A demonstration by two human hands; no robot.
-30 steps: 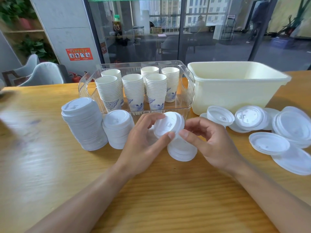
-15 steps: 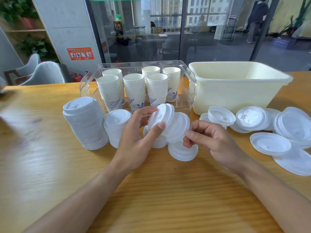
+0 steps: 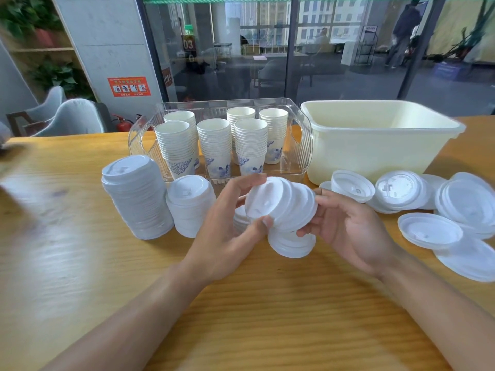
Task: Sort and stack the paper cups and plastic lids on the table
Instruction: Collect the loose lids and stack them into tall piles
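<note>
Small lid bundle now lifted off the lid pile beneath the fingers — left hand pinches it, right hand fingertips rejoin its rim — ready for stacking.

Near table edge: bare wooden table is left open in front of both forearms.
Left side: open tabletop is seen left of the tall lid stack; a shorter lid stack stands just beside it.
Centre: the space is taken up by the left hand and right hand, by the tilted lid bundle held between them, and by a low lid pile beneath.
Back: passage is blocked by the clear bin holding 6 cup stacks, with the cream tub just beside it.
Right side: the surface is crowded by loose lids, several overlapping.
</note>
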